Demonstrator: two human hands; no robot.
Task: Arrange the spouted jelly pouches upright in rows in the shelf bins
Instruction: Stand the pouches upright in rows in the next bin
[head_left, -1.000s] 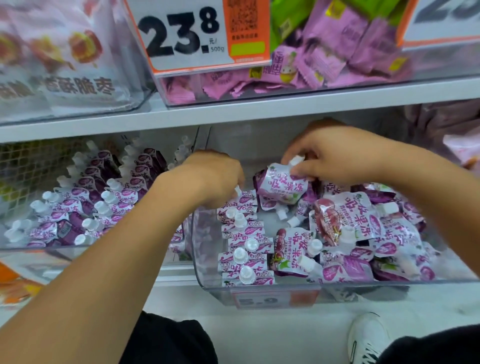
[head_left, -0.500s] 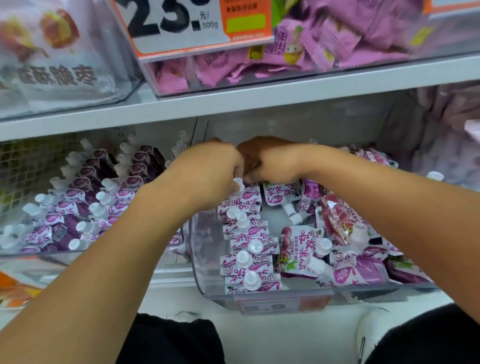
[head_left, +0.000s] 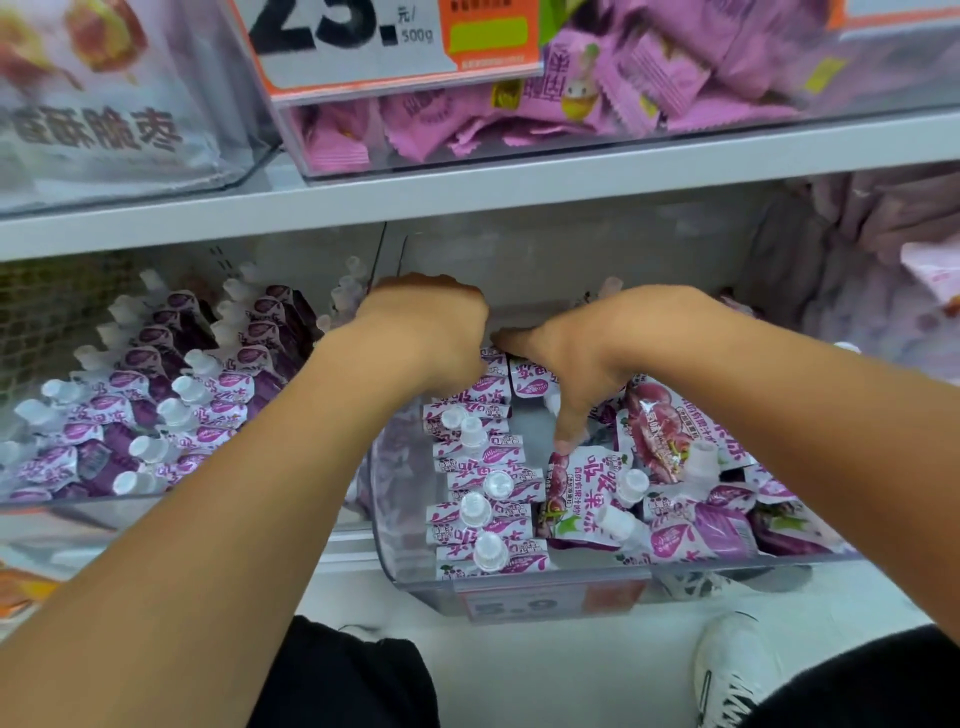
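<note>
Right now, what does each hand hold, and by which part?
It cannot be told for either: the left hand curls at the back of the pouch row, fingers hidden; the right hand only rests on pouches.

We see bare bin floor (head_left: 530, 431) mid-frame between the upright pouch row (head_left: 480, 493) and the loose pouches (head_left: 675, 499) heaped at right.

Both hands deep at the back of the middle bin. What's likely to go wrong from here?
1. The upright row stands alone with a bare gap on its right; a nudge from the left hand may tip it.
2. The loose pile lies beside that gap and could slide in.
3. The right hand hides the back pouches, so how they sit cannot be checked.
</note>
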